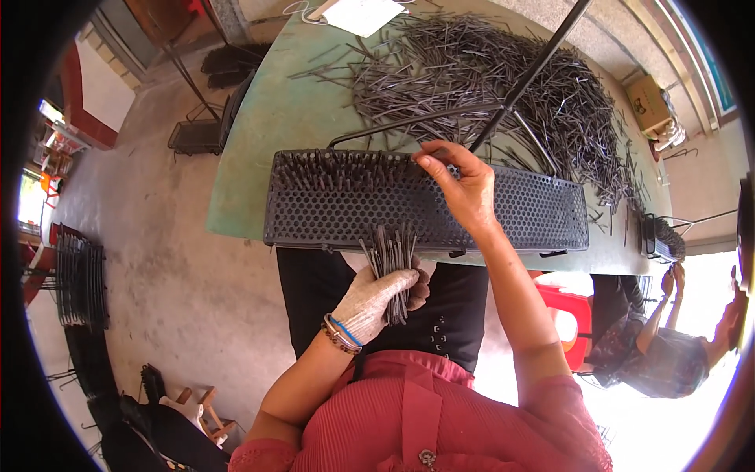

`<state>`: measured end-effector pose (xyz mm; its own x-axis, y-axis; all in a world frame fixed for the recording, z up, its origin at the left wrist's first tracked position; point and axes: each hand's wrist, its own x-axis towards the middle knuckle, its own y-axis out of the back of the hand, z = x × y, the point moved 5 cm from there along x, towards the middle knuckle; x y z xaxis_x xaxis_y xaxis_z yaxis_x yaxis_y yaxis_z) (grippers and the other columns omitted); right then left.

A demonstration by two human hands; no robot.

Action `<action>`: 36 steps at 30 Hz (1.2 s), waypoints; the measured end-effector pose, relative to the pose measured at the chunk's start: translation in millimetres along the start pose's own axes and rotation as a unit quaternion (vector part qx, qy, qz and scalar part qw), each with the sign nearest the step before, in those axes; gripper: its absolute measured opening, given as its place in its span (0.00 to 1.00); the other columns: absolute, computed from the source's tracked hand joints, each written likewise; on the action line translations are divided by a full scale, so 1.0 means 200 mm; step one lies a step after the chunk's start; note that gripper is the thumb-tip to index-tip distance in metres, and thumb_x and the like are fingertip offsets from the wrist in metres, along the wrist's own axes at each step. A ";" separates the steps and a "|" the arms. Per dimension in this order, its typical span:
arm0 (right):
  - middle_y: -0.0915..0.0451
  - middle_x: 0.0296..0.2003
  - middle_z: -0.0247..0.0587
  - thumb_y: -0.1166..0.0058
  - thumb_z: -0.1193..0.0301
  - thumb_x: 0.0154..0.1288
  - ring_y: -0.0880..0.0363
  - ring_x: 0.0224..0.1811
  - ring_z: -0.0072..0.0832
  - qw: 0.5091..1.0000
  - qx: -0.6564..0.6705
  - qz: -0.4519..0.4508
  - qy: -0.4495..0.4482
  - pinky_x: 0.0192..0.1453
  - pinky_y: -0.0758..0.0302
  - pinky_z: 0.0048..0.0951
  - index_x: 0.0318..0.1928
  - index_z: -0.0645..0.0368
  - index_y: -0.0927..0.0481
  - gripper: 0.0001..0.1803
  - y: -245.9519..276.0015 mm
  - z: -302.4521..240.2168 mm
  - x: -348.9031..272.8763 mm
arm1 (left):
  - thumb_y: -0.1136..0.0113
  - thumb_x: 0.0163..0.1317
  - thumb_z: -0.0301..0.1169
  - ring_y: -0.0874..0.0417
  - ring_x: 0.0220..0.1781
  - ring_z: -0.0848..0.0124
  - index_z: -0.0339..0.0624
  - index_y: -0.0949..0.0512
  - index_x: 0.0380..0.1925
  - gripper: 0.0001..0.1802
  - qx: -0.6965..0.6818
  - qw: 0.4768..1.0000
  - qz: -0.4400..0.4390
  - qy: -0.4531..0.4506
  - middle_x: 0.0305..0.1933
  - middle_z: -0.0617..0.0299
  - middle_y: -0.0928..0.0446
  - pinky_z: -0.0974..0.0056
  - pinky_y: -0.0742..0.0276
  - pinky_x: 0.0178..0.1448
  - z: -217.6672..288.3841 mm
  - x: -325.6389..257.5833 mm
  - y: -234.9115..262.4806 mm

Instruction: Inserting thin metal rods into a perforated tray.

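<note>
My left hand (377, 299), in a whitish knitted glove, is closed round a bundle of thin dark sticks (391, 256) just below the near edge of a black perforated rack (519, 204). The rack lies lengthwise across the table's near edge, its face full of round holes. Many upright thin dark sticks (338, 169) stand in the holes along its far left part. At the right end of those sticks, my bare right hand (460, 177) pinches thumb and forefinger together over the rack's far edge. What lies between these fingertips is too small to make out.
Behind the rack, a large heap of loose dark sticks (472, 71) covers much of the green table (267, 118). A black metal rod frame (503, 106) rises from the rack. Stacked black racks (79, 279) stand at left. Another person (653, 354) works at right beside a red chair (570, 315).
</note>
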<state>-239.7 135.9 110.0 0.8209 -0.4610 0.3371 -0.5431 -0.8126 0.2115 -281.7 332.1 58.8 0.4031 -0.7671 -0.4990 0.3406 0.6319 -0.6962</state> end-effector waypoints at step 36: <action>0.15 0.36 0.39 0.33 0.74 0.57 0.17 0.39 0.30 0.966 -0.211 -0.100 0.111 0.47 0.24 0.29 0.43 0.61 0.16 0.12 0.01 -0.08 0.02 | 0.41 0.66 0.31 0.16 0.34 0.71 0.34 0.23 0.48 0.14 0.034 0.999 0.021 0.027 0.38 0.56 0.17 0.68 0.19 0.35 -0.01 0.00 0.02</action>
<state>-239.9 139.0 127.0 0.8842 -0.1837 0.4295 -0.4396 -0.6380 0.6322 -282.8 334.8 54.1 0.3719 -0.7434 -0.5560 0.3825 0.6684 -0.6379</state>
